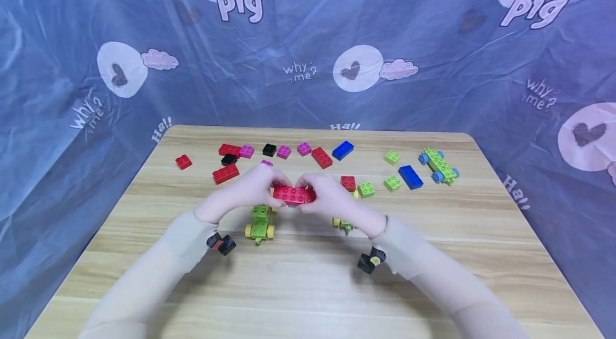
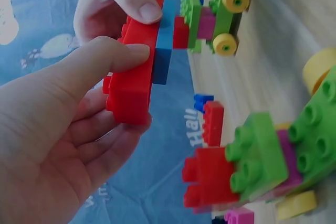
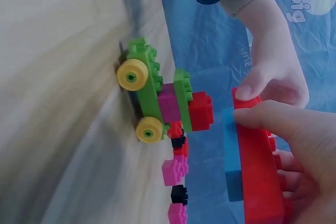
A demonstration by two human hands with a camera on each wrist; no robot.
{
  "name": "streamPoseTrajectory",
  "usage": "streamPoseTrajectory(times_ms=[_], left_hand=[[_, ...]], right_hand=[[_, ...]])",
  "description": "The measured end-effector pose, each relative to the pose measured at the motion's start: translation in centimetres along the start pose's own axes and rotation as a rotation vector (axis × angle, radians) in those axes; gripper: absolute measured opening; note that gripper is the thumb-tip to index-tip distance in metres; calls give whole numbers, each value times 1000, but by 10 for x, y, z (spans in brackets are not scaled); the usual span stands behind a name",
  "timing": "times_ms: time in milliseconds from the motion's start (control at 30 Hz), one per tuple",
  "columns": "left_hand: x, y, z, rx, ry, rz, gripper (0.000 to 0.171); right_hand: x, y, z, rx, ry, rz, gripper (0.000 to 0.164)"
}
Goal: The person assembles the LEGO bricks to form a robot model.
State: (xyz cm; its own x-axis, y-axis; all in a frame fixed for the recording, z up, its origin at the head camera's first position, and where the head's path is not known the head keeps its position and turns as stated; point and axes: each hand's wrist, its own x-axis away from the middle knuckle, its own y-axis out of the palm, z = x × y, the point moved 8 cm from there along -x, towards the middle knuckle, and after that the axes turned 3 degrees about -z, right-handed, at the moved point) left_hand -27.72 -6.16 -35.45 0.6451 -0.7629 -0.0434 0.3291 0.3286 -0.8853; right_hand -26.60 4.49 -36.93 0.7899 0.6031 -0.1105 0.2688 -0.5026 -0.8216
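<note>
Both hands hold a joined piece above the table: red bricks (image 1: 289,194) on top with a blue brick (image 2: 164,30) beneath. My left hand (image 1: 255,186) grips its left end, thumb on the side and fingers curled beyond. My right hand (image 1: 329,197) pinches the right end, its thumb close to the left thumb. Below the left hand stands a green car base (image 1: 260,224) with yellow wheels; the left wrist view shows magenta, green and red bricks stacked on it. A similar stacked car (image 3: 152,87) stands below the right hand, partly hidden in the head view.
Loose red, magenta and black bricks lie back left, including a small red brick (image 1: 183,161). Right of centre are several small green bricks (image 1: 392,183) and a blue brick (image 1: 410,177). A green car with blue wheels (image 1: 438,166) stands far right. Blue cloth (image 1: 308,98) surrounds the table's back and sides.
</note>
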Motion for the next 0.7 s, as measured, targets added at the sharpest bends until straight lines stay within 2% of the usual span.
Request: streamPoseTrajectory(times_ms=[267,400,500,700], left_hand=[[-4,-17,-23,44,-91,11,32],[-3,-24,-34,65,-107,37,36],[-2,-28,-43,106,-111,55,38],[5,-28,-61,223,-121,108,42]], right_hand=[[-26,-8,-2,34,-41,75,34],[-38,-11,-2,59,-60,91,35],[-45,-12,-2,61,-61,84,34],[-54,-8,1,33,-3,46,35]])
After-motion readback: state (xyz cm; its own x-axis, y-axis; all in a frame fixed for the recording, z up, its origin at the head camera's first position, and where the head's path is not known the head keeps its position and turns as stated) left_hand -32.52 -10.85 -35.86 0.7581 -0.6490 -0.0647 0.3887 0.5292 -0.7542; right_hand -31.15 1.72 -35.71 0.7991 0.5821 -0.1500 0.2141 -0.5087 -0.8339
